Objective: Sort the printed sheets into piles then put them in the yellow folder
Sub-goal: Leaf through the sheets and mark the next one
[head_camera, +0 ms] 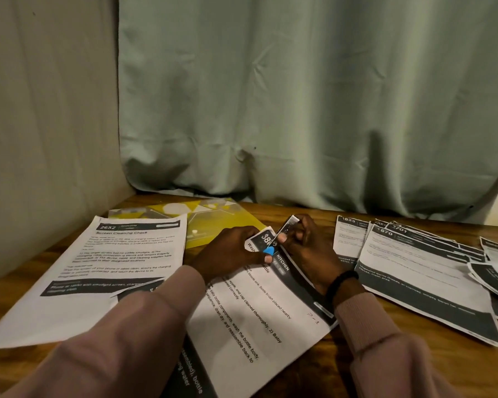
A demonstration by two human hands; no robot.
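Observation:
A printed sheet headed KITCHEN (259, 317) lies on the wooden table in front of me, turned at an angle. My left hand (230, 251) pinches its top corner, where a small blue clip (268, 250) sits. My right hand (305, 248) pinches the curled top edge of the same sheet beside it. The yellow folder (213, 222) lies flat behind my hands, partly under a sheet headed 2652 (104, 271) at the left. A fanned spread of printed sheets (420, 268) lies at the right.
A grey-green curtain (299, 110) hangs along the back edge of the table. A pale cloth wall (41, 124) closes off the left side. Bare wood (314, 366) shows between my forearms near the front edge.

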